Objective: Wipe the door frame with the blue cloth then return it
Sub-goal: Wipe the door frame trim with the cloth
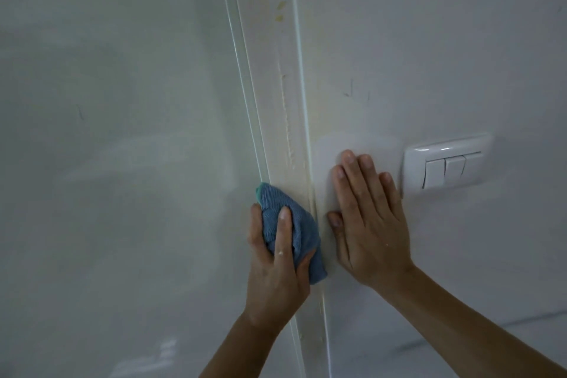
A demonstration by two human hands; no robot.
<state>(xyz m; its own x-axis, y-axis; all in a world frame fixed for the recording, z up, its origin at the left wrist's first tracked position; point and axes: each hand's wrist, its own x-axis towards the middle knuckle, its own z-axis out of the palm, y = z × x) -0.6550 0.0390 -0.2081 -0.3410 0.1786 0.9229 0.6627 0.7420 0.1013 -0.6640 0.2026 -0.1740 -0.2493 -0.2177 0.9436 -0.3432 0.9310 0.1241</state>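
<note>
A white door frame [273, 77] runs top to bottom through the middle of the view, with yellowish stains and rough paint along it. A bunched blue cloth [296, 224] with a teal edge is pressed against the frame low down. My left hand [276, 267] grips the cloth, the index finger lying over it. My right hand [365, 218] lies flat with fingers spread on the white wall just right of the frame, holding nothing.
A white triple light switch [446, 163] is mounted on the wall [429, 40] just right of my right hand. The white door panel [107, 132] fills the left side.
</note>
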